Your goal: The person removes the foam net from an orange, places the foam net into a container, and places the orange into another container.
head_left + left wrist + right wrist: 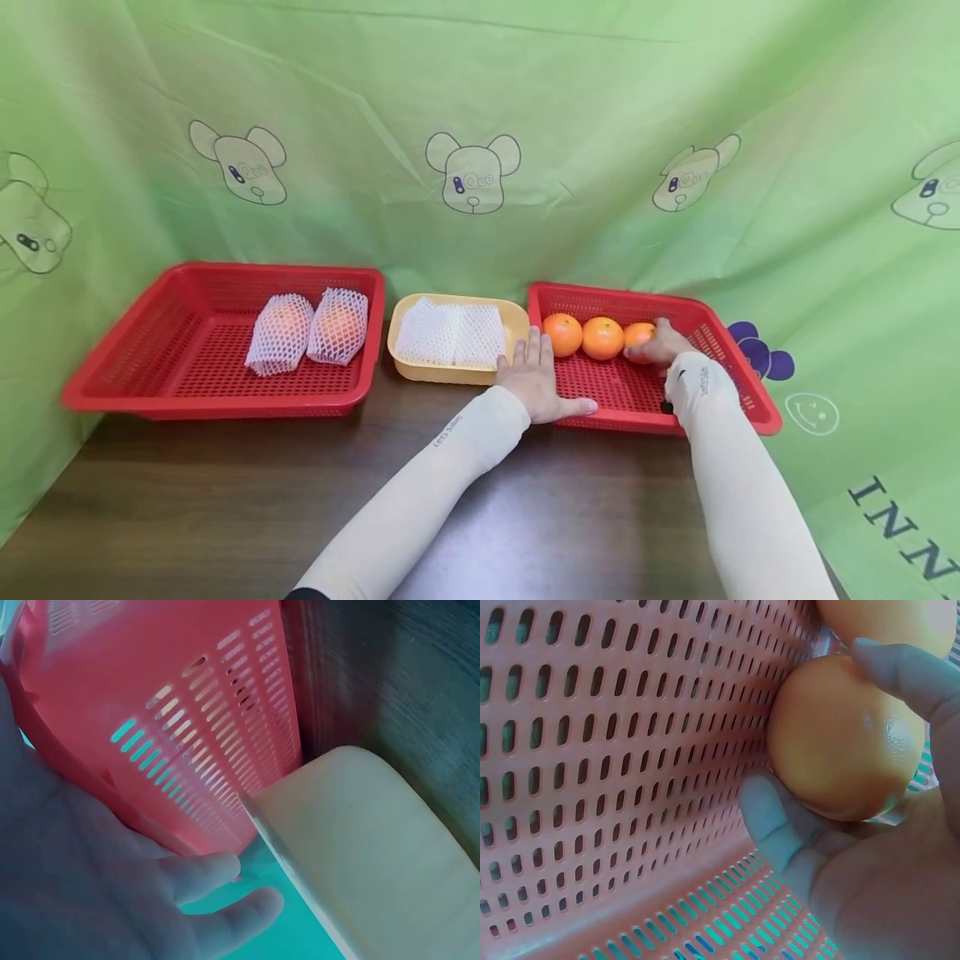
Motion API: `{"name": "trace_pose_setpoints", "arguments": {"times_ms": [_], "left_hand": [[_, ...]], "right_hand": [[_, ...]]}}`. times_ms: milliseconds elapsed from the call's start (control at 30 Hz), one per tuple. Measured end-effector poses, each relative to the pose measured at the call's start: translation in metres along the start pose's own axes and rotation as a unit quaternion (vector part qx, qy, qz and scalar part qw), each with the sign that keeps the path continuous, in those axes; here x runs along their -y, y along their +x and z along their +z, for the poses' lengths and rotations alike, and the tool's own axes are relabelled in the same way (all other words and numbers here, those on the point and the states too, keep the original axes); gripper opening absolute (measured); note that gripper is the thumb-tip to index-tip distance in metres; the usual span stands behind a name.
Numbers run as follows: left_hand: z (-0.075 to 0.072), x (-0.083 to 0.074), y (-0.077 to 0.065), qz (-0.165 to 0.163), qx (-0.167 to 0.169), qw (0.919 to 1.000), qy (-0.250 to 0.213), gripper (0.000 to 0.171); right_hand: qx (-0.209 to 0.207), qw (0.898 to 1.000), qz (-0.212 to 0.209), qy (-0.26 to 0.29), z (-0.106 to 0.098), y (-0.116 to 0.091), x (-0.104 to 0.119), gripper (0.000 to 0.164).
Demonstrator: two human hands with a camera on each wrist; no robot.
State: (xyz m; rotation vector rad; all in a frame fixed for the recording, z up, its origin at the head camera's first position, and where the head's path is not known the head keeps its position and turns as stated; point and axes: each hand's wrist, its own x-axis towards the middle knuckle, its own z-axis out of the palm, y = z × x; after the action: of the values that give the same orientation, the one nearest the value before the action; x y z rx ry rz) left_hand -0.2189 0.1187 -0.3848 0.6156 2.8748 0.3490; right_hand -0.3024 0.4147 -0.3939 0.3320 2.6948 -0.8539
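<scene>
"At the red slotted plastic basket [600, 383], which hand is nearer the rightmost round orange fruit [840, 742] inside?"

"The right hand [662, 344], gripping it between thumb and fingers; the left hand [535, 387], fingers spread, rests at the near-left corner."

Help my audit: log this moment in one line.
place: rightmost red plastic basket; right hand: grips round orange fruit; left hand: at basket's rim

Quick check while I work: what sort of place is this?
Probably a makeshift fruit-packing spot; what room it is in, I can't tell. Bare oranges sit in the right red basket, net-wrapped fruit in the left red basket, and white foam nets in the yellow tray between.
</scene>
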Motion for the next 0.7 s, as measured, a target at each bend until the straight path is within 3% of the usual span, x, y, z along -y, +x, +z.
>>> {"name": "trace_pose_setpoints", "arguments": {"times_ms": [267, 433, 567, 700], "left_hand": [[0.004, 0.000, -0.005, 0.015, -0.020, 0.9996, -0.013, 0.116], [0.003, 0.007, -0.014, 0.056, -0.036, 0.9978, -0.006, 0.105], [0.001, 0.017, -0.030, 0.111, -0.004, 0.9938, -0.012, 0.100], [0.003, 0.026, -0.048, 0.148, 0.023, 0.9888, 0.006, 0.096]], "right_hand": [[-0.002, 0.999, -0.028, -0.038, -0.006, -0.007, 0.000, 0.110], [-0.022, 0.996, -0.053, -0.066, -0.026, -0.027, 0.015, 0.111], [-0.055, 0.992, -0.075, -0.090, -0.037, -0.056, 0.032, 0.114], [-0.081, 0.985, -0.103, -0.114, -0.035, -0.085, 0.040, 0.116]]}}
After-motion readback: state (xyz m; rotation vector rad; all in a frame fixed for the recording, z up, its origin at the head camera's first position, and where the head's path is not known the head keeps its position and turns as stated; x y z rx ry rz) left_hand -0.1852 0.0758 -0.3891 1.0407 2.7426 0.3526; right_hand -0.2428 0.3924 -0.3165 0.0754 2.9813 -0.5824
